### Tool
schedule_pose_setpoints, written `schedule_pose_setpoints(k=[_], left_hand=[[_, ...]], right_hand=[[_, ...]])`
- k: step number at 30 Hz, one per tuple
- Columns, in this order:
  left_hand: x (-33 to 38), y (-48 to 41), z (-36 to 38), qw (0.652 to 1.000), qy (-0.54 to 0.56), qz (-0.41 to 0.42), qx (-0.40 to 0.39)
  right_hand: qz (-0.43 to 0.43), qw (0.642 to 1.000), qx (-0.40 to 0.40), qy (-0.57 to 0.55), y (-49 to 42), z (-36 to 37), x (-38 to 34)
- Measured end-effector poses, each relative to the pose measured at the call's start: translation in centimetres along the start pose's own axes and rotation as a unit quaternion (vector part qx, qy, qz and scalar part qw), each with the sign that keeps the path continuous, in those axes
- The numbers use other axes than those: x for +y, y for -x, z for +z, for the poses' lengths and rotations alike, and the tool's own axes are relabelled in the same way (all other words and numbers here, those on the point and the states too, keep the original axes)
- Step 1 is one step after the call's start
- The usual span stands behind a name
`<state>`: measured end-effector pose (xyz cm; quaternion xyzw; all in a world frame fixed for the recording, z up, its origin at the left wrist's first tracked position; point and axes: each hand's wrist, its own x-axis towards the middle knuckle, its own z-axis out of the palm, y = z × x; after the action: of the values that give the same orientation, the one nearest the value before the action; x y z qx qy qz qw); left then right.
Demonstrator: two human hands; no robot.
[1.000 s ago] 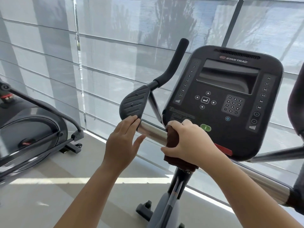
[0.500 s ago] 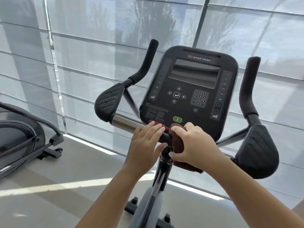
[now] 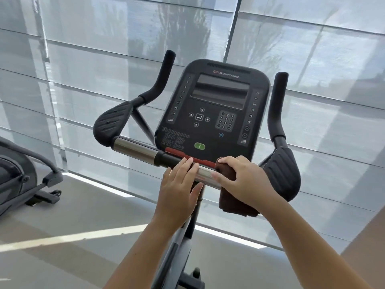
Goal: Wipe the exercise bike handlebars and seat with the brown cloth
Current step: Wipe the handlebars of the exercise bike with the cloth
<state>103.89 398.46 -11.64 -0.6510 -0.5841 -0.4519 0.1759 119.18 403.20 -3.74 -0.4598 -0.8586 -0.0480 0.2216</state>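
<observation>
The cloth [image 3: 227,200] is dark brown. The console [image 3: 212,113] is black with a green button [image 3: 199,146] and red strip [image 3: 188,157]. The bar [image 3: 134,149] is shiny silver; the ribbed pads [image 3: 111,123] are black. The blinds [image 3: 104,59] are pale grey.

Brown cloth [image 3: 227,174] draped over chrome handlebar [image 3: 135,150], end hanging.

A glossy metal bar [image 3: 135,150], matt black rubbery grips [image 3: 111,122], and a soft brown cloth [image 3: 229,197] showed.

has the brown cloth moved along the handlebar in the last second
Yes. The brown cloth slid rightward, from left of the console to under its right side.
</observation>
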Motion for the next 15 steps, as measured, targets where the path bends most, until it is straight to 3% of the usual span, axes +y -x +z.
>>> schedule_pose_setpoints(k=[4, 15], left_hand=[[0.5, 0.7, -0.6, 0.999, -0.045, -0.013, -0.015], [6.2, 5.9, -2.9, 0.975, -0.184, -0.121, -0.015]], right_hand=[[-0.026, 0.997, 0.078, -0.012, 1.0, 1.1, -0.1], [-0.171, 0.966, 0.159, -0.108, 2.3, 1.2, 0.8]])
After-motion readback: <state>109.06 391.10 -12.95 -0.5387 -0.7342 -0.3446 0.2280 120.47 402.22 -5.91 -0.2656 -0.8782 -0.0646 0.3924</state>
